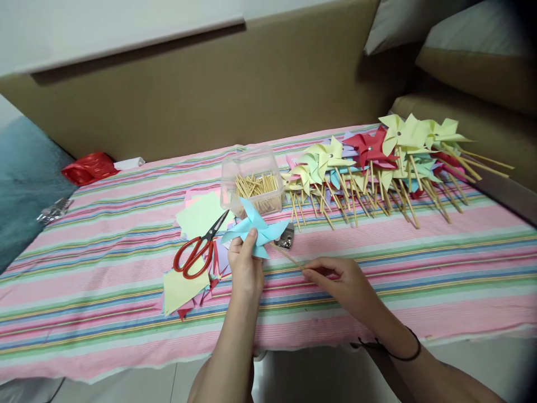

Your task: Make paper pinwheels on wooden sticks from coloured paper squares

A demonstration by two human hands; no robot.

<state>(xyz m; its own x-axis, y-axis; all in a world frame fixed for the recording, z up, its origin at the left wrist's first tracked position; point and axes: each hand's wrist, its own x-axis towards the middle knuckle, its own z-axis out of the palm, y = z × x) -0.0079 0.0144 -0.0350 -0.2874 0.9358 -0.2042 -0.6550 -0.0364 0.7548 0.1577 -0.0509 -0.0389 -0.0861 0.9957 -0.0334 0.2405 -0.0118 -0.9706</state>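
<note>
My left hand (245, 268) is closed on a light blue paper pinwheel (272, 230), its thumb pressed over the middle. A thin wooden stick (288, 256) runs from the pinwheel's right side toward my right hand (342, 282), which pinches its far end. Whether the stick is joined to the paper is hidden. Just beyond the pinwheel, a small container with shiny metal bits (286, 239) is partly covered. Red-handled scissors (193, 258) lie left of my left hand, on paper sheets (197, 215). More cut paper (184, 288) lies nearer to me.
A clear plastic box (229, 173) holding short wooden sticks (255, 184) stands behind the pinwheel. Several finished pinwheels (369, 151) are heaped at the back right. A red plastic bag (90, 168) sits at the far left. Striped cloth (104, 268) covers the surface.
</note>
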